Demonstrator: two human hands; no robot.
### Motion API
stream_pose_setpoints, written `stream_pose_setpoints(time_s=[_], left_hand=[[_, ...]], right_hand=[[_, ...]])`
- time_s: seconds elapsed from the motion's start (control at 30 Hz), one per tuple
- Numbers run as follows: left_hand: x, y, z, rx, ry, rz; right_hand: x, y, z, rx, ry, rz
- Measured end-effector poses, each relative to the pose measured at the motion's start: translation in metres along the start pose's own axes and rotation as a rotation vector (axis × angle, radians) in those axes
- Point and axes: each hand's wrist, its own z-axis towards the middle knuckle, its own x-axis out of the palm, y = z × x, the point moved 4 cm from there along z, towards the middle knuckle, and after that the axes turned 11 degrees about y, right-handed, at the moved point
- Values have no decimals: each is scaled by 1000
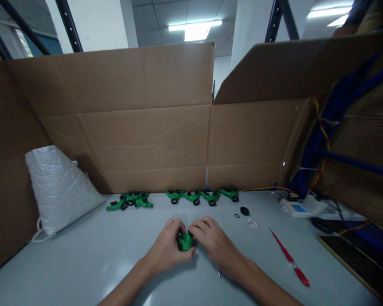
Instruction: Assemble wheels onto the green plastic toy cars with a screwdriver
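A small green plastic toy part with black pieces on it point(185, 241) is held just above the table in front of me. My left hand point(170, 244) wraps round its left side, with the thumb below and the fingers above. My right hand point(210, 239) pinches its right edge, and its fingertips partly hide what they grip there. Under my right wrist, a small metal piece point(219, 273) shows on the table.
Several green toy parts with black wheels point(191, 197) line the cardboard wall point(147, 140); others are clustered at left point(127, 200). Right of my hands lie a black wheel point(244, 211), black ring point(237, 216), white ring point(252, 223), red screwdriver point(289, 257) and power strip point(303, 208). A white sack point(59, 191) stands left.
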Motion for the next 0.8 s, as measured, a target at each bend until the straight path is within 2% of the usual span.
stream_pose_setpoints(time_s=[0.4, 0.63, 0.8], left_hand=[[-8, 5, -2, 28, 26, -80], [-7, 6, -4, 28, 55, -130], [-4, 7, -6, 59, 100, -170]], right_hand=[[-12, -12, 2, 49, 2, 512], [-14, -10, 4, 48, 29, 468], [-11, -8, 3, 17, 2, 376]])
